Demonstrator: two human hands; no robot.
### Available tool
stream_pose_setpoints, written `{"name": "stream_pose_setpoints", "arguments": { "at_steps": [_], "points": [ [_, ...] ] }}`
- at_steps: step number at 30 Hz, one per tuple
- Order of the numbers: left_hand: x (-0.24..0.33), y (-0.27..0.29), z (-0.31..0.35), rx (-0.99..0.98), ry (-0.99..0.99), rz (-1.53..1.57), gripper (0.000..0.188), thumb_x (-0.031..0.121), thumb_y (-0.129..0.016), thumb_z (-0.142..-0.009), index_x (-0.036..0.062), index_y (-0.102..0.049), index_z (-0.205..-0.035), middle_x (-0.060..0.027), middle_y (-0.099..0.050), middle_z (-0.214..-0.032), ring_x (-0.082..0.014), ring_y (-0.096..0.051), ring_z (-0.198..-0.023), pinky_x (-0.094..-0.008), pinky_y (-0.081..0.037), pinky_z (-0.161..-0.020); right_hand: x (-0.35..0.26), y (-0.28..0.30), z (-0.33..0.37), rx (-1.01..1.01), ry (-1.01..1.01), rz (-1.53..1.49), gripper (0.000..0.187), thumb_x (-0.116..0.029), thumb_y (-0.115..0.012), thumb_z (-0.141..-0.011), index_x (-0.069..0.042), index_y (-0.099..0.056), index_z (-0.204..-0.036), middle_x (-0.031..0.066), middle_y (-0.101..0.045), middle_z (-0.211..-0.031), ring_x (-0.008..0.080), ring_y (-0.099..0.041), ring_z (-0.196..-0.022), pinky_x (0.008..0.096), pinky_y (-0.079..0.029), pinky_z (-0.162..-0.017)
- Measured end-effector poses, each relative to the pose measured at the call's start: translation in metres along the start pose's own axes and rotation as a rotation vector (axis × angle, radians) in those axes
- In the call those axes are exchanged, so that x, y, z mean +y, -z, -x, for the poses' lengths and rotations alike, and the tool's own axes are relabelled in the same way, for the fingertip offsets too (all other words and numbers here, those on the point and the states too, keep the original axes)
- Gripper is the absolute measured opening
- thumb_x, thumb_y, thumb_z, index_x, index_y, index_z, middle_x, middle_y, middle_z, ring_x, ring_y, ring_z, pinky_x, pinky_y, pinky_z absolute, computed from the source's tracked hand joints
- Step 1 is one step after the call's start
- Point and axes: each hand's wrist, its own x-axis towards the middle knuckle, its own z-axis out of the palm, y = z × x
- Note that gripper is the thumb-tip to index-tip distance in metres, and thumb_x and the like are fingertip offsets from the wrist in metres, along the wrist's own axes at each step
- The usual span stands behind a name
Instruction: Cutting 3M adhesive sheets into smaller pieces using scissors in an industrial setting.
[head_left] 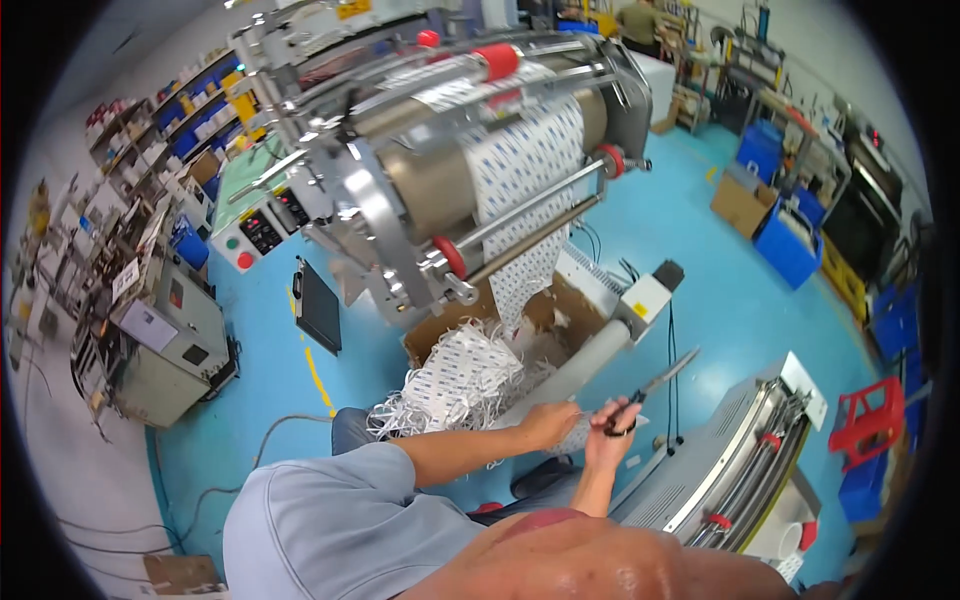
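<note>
My right hand is closed round the dark handles of a pair of scissors, whose blades point up and to the right. Just left of it, my left hand is closed in a pinch. A white strip with small blue print shows beneath its fingers, partly hidden. Beyond my hands stands a cardboard box heaped with printed white waste strips. Down from the big machine's roller runs a printed white web, its pointed lower end over the box.
A grey tube with a boxy end crosses beside the box. Grey slotted equipment stands close on my right, a red stool beyond it. Cables trail over the blue floor at left. A person stands far back.
</note>
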Motion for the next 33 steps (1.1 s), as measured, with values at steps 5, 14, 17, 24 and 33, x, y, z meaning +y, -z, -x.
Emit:
{"name": "stream_pose_setpoints", "arguments": {
  "at_steps": [5, 14, 17, 24, 33],
  "points": [
    [0.067, 0.098, 0.010, 0.312, -0.214, 0.110, 0.009, 0.013, -0.060, -0.083, 0.0044, -0.058, -0.085, -0.0131, -0.058, -0.081, -0.0331, -0.058, -0.070, -0.0388, -0.047, -0.061, -0.036, -0.004, 0.056, 0.012, 0.238, 0.394, 0.029, -0.030, -0.053, -0.092, -0.004, -0.045, -0.101, 0.0051, -0.052, -0.070, 0.0114, -0.048, -0.054, 0.0238, -0.041, -0.051],
    [0.148, 0.249, 0.050, 0.470, -0.211, 0.614, 0.016, 0.014, -0.055, -0.091, 0.0007, -0.053, -0.100, -0.0087, -0.061, -0.088, -0.0132, -0.057, -0.078, -0.0276, -0.047, -0.071, -0.070, -0.007, 0.131, 0.049, 0.333, 0.812, 0.027, -0.022, -0.056, -0.090, -0.002, -0.044, -0.102, 0.0084, -0.056, -0.092, 0.0139, -0.054, -0.071, 0.0268, -0.049, -0.067],
    [0.177, 0.278, 0.050, 0.521, -0.324, 0.992, 0.018, 0.011, -0.051, -0.094, 0.0001, -0.046, -0.107, -0.0056, -0.060, -0.099, -0.0098, -0.055, -0.088, -0.0250, -0.044, -0.080, -0.060, 0.008, 0.136, 0.054, 0.284, 0.770, 0.027, -0.023, -0.057, -0.091, -0.002, -0.043, -0.103, 0.0065, -0.052, -0.096, 0.0149, -0.053, -0.079, 0.0301, -0.050, -0.077],
    [0.197, 0.314, 0.063, 0.573, -0.380, 1.155, 0.018, 0.009, -0.051, -0.093, 0.0013, -0.047, -0.109, -0.0059, -0.060, -0.103, -0.0096, -0.056, -0.091, -0.0254, -0.045, -0.082, -0.039, 0.002, 0.134, -0.014, 0.132, 0.467, 0.025, -0.013, -0.058, -0.089, -0.003, -0.044, -0.107, 0.0040, -0.049, -0.093, 0.0151, -0.054, -0.081, 0.0328, -0.052, -0.079],
    [0.196, 0.332, 0.079, 0.629, -0.308, 1.285, 0.018, 0.009, -0.051, -0.093, 0.0011, -0.050, -0.110, -0.0076, -0.061, -0.104, -0.0107, -0.059, -0.090, -0.0262, -0.047, -0.082, -0.059, -0.019, 0.149, 0.001, 0.222, 0.388, 0.038, -0.002, -0.068, -0.078, -0.002, -0.042, -0.105, 0.0050, -0.053, -0.084, 0.0166, -0.058, -0.072, 0.0277, -0.050, -0.069]
  ]
}}
